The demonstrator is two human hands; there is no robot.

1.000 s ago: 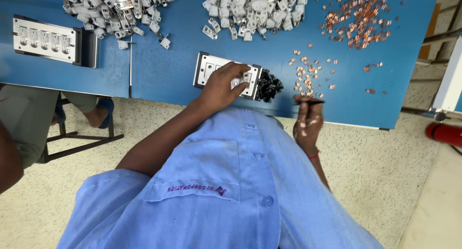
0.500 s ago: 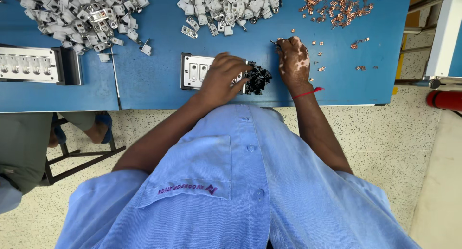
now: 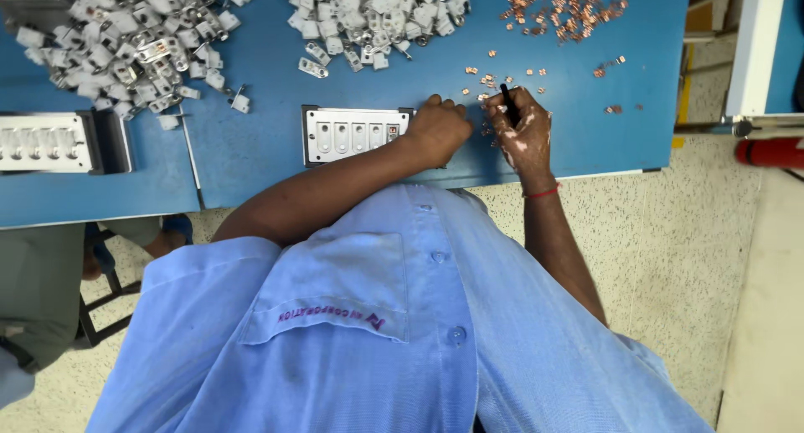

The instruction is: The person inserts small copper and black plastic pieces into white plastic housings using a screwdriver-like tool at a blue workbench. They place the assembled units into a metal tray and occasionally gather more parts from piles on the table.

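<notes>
Since half a second ago the right hand point(image 3: 521, 131) has dropped from beside the black clump to the loose copper bits point(image 3: 494, 81), and that clump is now hidden. Left to right: the white plate point(image 3: 352, 135) lies on the blue surface point(image 3: 251, 148), the left hand point(image 3: 437, 130) rests curled on its right end, and the right fingers pinch a thin black tool point(image 3: 507, 103). With the bits so small and scattered, I'd guess a careless sweep could knock some off the near edge.

Worker in a light blue short-sleeved button-up shirt point(image 3: 402, 332), chest pocket point(image 3: 331, 295) with dark embroidered lettering at centre frame, pale buttons point(image 3: 437, 256) down the placket, thin red wristband point(image 3: 543, 193) at right.
</notes>
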